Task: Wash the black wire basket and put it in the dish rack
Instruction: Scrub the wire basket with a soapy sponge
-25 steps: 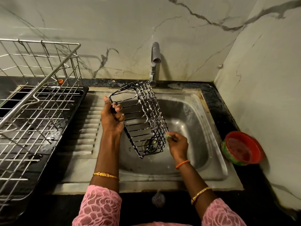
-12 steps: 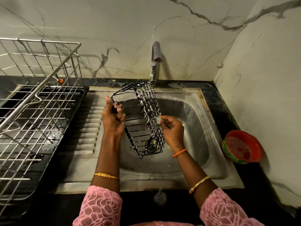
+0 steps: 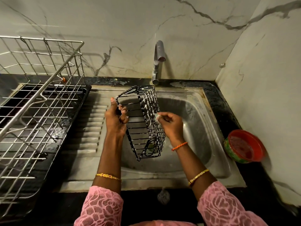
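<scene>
Marble-walled corner, steel sink [image 3: 202, 128] below my hands. Black wire basket [image 3: 143, 123], soapy, hangs between them over the basin, long axis running away from me toward the tap [image 3: 158, 61]. Left hand [image 3: 115, 119] grips its near-left rim; right hand [image 3: 171, 124] pinches a small scrubber [image 3: 157, 117] against its right side. Dish rack [image 3: 40, 101] lies left of my left hand.

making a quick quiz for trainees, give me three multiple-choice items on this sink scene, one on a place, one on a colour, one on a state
1. Where is the dish rack?
A. left of the sink
B. inside the sink
C. right of the sink

2. What colour is the bowl inside?
A. blue
B. red
C. white

3. What state is the black wire basket in?
A. dry in the rack
B. lying flat in the basin
C. soapy, held over the sink

Answers:
1 A, it stands on the counter at left.
2 B, its inside shows red.
3 C, the left hand grips its rim, the right hand scrubs, foam on the wires.
</scene>
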